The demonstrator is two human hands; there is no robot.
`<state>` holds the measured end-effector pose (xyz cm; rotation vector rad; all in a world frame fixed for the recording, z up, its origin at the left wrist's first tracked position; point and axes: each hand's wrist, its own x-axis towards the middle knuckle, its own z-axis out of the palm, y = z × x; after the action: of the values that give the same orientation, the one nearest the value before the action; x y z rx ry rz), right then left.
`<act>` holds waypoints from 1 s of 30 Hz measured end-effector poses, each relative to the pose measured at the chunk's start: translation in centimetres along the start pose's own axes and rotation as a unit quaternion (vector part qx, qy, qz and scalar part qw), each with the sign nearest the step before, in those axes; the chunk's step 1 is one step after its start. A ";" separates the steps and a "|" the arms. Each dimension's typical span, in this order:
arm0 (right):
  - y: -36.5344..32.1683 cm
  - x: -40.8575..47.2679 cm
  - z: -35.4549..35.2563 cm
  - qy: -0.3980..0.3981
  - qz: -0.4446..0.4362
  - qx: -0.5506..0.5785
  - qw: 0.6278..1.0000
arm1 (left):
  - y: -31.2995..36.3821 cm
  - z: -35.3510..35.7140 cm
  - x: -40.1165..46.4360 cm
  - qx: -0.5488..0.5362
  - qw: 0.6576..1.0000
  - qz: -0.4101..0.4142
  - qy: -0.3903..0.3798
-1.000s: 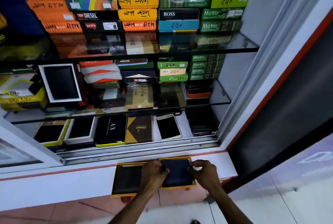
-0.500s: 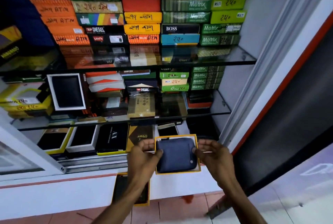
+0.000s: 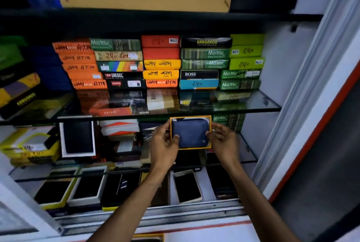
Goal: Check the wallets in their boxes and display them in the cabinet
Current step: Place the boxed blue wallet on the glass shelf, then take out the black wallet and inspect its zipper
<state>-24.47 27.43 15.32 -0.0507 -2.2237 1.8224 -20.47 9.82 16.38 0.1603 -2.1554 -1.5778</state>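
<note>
A dark blue wallet lies in an open yellow-rimmed box. I hold the box upright and facing me, just under the front edge of the upper glass shelf. My left hand grips its left side with the thumb on the wallet. My right hand holds its right side, fingers partly spread. Part of the yellow box lid shows on the white ledge at the bottom edge.
Stacks of shut wallet boxes fill the upper shelf. A white-framed black wallet stands on the middle shelf at left. Open boxed wallets lie on the bottom shelf behind the sliding-door rails. A white cabinet frame rises at right.
Both hands lifted the boxed blue wallet off the ledge and raised it from the bottom-shelf level up to the middle shelf, tilting it upright. The lid stayed on the ledge.
</note>
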 end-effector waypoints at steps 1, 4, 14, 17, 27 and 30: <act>0.3 0.8 0.3 0.002 0.005 -0.005 1.000 | -0.4 0.5 0.7 0.014 1.000 -0.001 -0.009; 1.4 2.7 1.2 -0.005 0.021 -0.029 0.999 | -2.3 1.6 2.6 0.057 0.998 -0.008 -0.039; 0.8 -3.4 0.8 0.007 -0.017 0.002 1.000 | -3.0 -3.2 -1.2 0.021 0.998 -0.033 -0.041; 2.5 -9.9 1.7 -0.016 -0.063 -0.034 0.997 | -5.0 -6.7 -5.9 0.008 0.999 -0.033 0.002; 14.2 -21.7 9.3 -0.372 0.043 -0.338 0.863 | -15.5 -14.5 -19.0 0.284 0.870 -0.265 -0.303; 14.6 -21.9 10.7 -0.385 0.057 -0.395 0.832 | -19.5 -14.5 -20.5 0.327 0.868 -0.241 -0.285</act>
<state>-7.77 15.97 -4.68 0.4858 -3.4599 0.8669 0.59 -2.05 -4.31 0.5378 -3.2766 -1.1199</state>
